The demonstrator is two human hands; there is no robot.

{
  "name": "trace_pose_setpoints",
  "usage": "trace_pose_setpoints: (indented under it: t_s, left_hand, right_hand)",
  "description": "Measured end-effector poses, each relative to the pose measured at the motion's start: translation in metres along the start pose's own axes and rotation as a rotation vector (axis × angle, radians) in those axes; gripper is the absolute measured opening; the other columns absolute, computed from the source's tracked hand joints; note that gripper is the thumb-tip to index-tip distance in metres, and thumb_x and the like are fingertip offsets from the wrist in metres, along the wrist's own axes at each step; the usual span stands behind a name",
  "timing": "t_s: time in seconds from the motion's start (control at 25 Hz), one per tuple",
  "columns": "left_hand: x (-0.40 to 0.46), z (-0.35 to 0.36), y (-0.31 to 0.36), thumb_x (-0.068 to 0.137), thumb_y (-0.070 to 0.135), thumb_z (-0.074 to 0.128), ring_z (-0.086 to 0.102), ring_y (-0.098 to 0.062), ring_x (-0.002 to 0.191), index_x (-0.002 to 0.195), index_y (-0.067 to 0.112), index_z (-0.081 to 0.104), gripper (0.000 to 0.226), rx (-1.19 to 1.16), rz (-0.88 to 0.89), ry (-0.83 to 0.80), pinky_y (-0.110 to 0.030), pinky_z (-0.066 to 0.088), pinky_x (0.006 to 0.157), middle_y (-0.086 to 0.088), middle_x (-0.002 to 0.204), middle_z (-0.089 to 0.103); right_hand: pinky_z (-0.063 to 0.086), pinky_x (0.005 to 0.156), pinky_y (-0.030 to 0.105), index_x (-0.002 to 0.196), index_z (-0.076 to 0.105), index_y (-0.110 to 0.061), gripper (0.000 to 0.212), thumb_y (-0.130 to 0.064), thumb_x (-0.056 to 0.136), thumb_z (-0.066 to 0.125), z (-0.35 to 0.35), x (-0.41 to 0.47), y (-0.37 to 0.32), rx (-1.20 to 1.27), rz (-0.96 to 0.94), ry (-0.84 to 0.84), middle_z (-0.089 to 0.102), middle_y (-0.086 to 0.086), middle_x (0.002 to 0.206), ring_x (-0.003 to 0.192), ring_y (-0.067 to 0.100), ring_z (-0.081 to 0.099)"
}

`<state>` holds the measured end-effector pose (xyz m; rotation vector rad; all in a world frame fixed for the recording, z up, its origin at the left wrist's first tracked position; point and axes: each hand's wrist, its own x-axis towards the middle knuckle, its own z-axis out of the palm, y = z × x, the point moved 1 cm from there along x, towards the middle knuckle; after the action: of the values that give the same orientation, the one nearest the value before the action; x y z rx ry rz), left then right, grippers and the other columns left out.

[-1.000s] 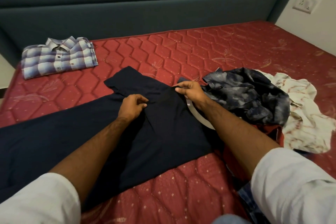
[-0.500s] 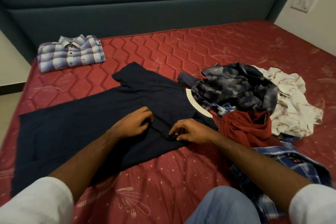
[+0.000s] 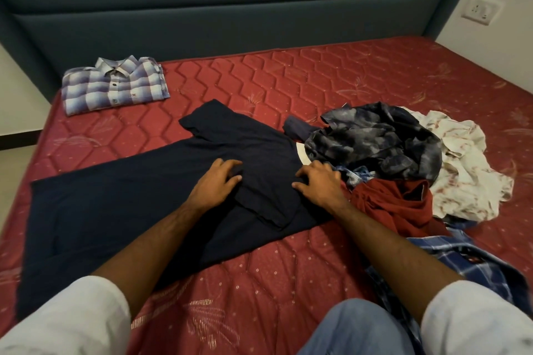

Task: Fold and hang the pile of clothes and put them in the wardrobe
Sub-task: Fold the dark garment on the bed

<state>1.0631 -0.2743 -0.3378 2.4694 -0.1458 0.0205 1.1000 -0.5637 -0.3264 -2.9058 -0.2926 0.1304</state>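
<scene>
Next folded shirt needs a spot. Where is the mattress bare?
Bare mattress runs along the headboard, from the folded check shirt to the right wall. Another patch lies near, below the navy garment. Right of the hands, the pile crowds it.

A navy shirt (image 3: 138,210) lies spread flat across the red mattress, one sleeve folded in over its body. At the far left corner sits a checked shirt (image 3: 115,85), folded square with collar up and buttons showing. To the right lies the unfolded pile: a grey mottled garment (image 3: 375,138) on top, a cream printed one (image 3: 467,164) beside it, a maroon one (image 3: 395,204) and, partly hidden, what seems a blue plaid shirt (image 3: 476,265) nearest.
</scene>
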Motion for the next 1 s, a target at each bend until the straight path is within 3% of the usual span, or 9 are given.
trace_pose_setpoints:
  t_s: [0.12, 0.2, 0.32, 0.4, 0.52, 0.6, 0.72, 0.84, 1.0]
  left_hand:
    - [0.023, 0.007, -0.004, 0.093, 0.03, 0.07, 0.057, -0.018, 0.105, 0.107, 0.022, 0.069, 0.017, 0.043, -0.072, -0.135, -0.03, 0.046, 0.094, -0.001, 0.106, 0.056]
    - [0.028, 0.013, -0.004, 0.09, 0.032, 0.073, 0.061, -0.019, 0.097, 0.088, 0.023, 0.063, 0.013, 0.09, -0.134, -0.08, -0.036, 0.051, 0.086, 0.002, 0.1, 0.059]
    - [0.013, 0.019, -0.002, 0.093, 0.029, 0.067, 0.06, -0.022, 0.094, 0.096, 0.02, 0.056, 0.014, 0.093, -0.117, 0.054, -0.042, 0.051, 0.084, 0.0, 0.104, 0.056]
    - [-0.021, 0.007, 0.005, 0.094, 0.033, 0.064, 0.059, -0.02, 0.099, 0.11, 0.02, 0.056, 0.022, 0.08, 0.007, 0.048, -0.046, 0.051, 0.088, 0.0, 0.113, 0.056]
    - [-0.116, -0.006, 0.011, 0.088, 0.056, 0.054, 0.053, -0.02, 0.119, 0.121, 0.024, 0.056, 0.046, 0.501, 0.158, 0.027, -0.046, 0.043, 0.096, 0.003, 0.134, 0.053]
    - [-0.198, -0.008, 0.001, 0.089, 0.058, 0.051, 0.05, -0.022, 0.126, 0.125, 0.022, 0.058, 0.051, 0.651, 0.243, -0.012, -0.049, 0.04, 0.099, 0.0, 0.141, 0.052]
    - [-0.255, -0.042, -0.046, 0.097, 0.051, 0.04, 0.056, -0.019, 0.12, 0.124, 0.028, 0.058, 0.039, 0.659, 0.122, 0.056, -0.045, 0.038, 0.094, 0.005, 0.134, 0.056]
    - [-0.252, -0.095, -0.094, 0.094, 0.042, 0.041, 0.06, -0.02, 0.113, 0.119, 0.03, 0.058, 0.032, 0.632, -0.12, 0.191, -0.044, 0.037, 0.09, 0.006, 0.124, 0.06]
    - [-0.243, -0.134, -0.149, 0.096, 0.049, 0.057, 0.051, -0.027, 0.124, 0.132, 0.026, 0.053, 0.043, 0.624, -0.407, 0.019, -0.052, 0.038, 0.099, 0.0, 0.133, 0.052]
  right_hand:
    - [0.049, 0.099, 0.042, 0.089, 0.073, -0.025, 0.009, -0.031, 0.085, 0.079, -0.002, 0.014, 0.016, 0.389, 0.103, -0.074, 0.072, -0.006, 0.095, 0.098, 0.016, 0.066]
    - [0.054, 0.091, 0.041, 0.086, 0.071, -0.02, 0.01, -0.014, 0.085, 0.079, 0.001, 0.019, 0.027, 0.546, 0.12, -0.067, 0.071, -0.001, 0.087, 0.085, 0.015, 0.067]
    - [0.05, 0.091, 0.039, 0.108, 0.065, -0.016, 0.024, -0.002, 0.088, 0.064, 0.011, 0.011, 0.026, 0.312, 0.062, 0.077, 0.06, 0.006, 0.104, 0.099, 0.026, 0.06]
    - [0.044, 0.097, 0.045, 0.129, 0.058, -0.021, 0.043, -0.013, 0.087, 0.061, 0.016, -0.006, 0.001, 0.08, -0.17, 0.178, 0.053, 0.006, 0.125, 0.116, 0.031, 0.051]
    - [0.03, 0.113, 0.042, 0.148, 0.046, -0.027, 0.058, -0.048, 0.094, 0.053, 0.031, -0.052, -0.055, 0.061, -0.634, -0.018, 0.04, 0.0, 0.154, 0.14, 0.022, 0.034]
    - [0.022, 0.117, 0.04, 0.15, 0.043, -0.028, 0.062, -0.06, 0.097, 0.043, 0.051, -0.085, -0.09, -0.024, -0.818, -0.115, 0.035, -0.002, 0.159, 0.146, 0.018, 0.027]
    - [0.028, 0.114, 0.041, 0.141, 0.052, -0.03, 0.051, -0.054, 0.099, 0.036, 0.059, -0.097, -0.132, 0.019, -0.784, -0.141, 0.041, -0.005, 0.153, 0.142, 0.018, 0.036]
    - [0.035, 0.105, 0.04, 0.134, 0.056, -0.027, 0.036, -0.028, 0.098, 0.051, 0.044, -0.07, -0.171, 0.114, -0.616, -0.12, 0.051, -0.002, 0.142, 0.13, 0.024, 0.047]
    - [0.028, 0.111, 0.044, 0.131, 0.057, -0.028, 0.039, -0.029, 0.092, 0.062, 0.034, -0.03, -0.201, -0.095, -0.473, -0.236, 0.054, 0.001, 0.134, 0.129, 0.026, 0.046]
